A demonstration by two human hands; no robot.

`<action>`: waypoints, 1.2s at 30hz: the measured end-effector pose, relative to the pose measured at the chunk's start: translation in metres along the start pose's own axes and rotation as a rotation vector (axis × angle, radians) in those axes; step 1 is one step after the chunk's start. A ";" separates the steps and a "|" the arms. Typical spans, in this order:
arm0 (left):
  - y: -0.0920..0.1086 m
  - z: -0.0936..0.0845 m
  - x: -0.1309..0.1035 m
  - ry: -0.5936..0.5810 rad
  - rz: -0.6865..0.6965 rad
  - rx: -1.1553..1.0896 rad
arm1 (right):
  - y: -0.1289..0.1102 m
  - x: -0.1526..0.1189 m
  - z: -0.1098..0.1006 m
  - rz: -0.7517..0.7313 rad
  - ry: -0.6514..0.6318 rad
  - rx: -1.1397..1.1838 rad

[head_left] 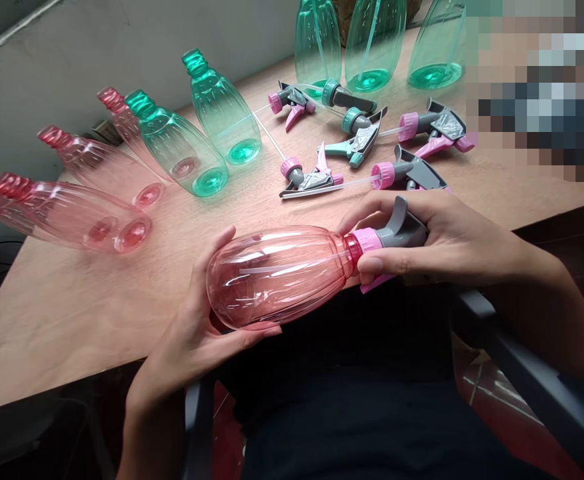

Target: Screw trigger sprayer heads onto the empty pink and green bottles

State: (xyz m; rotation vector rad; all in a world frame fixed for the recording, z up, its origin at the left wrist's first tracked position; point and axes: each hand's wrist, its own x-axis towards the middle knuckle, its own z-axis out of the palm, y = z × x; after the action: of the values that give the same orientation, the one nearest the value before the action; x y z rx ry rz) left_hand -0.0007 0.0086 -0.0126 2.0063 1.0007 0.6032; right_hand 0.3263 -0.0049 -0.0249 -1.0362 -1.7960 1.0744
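A clear pink spray bottle (282,277) lies on its side in the air between my hands, just over the table's front edge. My left hand (197,313) is wrapped around its rounded base, thumb below and fingers behind. At the neck, my right hand (422,240) grips the grey and pink spray head (367,241), with the thumb on its pink collar. The collar sits on the bottle's neck, and a thin white tube (292,263) runs inside the bottle. I cannot tell how tightly the collar is screwed on.
Several open pink bottles (72,207) and two open green bottles (225,110) stand on the wooden table (97,307) at the left. Loose spray heads (362,137) lie beyond my right hand. Green bottles with tubes inside (375,47) stand at the back. A pixelated patch covers the upper right.
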 end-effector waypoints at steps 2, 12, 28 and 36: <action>0.000 0.000 0.000 -0.004 0.007 0.001 | 0.000 0.000 0.000 -0.001 0.005 -0.004; -0.002 0.001 0.001 -0.004 0.023 -0.007 | -0.001 0.000 0.000 -0.005 -0.002 0.011; -0.001 -0.001 0.000 -0.001 -0.003 0.016 | -0.001 0.001 0.000 -0.023 0.002 -0.020; 0.003 0.000 0.000 -0.006 -0.024 0.006 | -0.001 0.000 0.001 0.008 0.002 -0.007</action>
State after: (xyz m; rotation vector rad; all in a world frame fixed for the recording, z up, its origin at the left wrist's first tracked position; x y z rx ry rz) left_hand 0.0003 0.0074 -0.0105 1.9979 1.0224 0.5818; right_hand 0.3250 -0.0054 -0.0238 -1.0497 -1.7968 1.0725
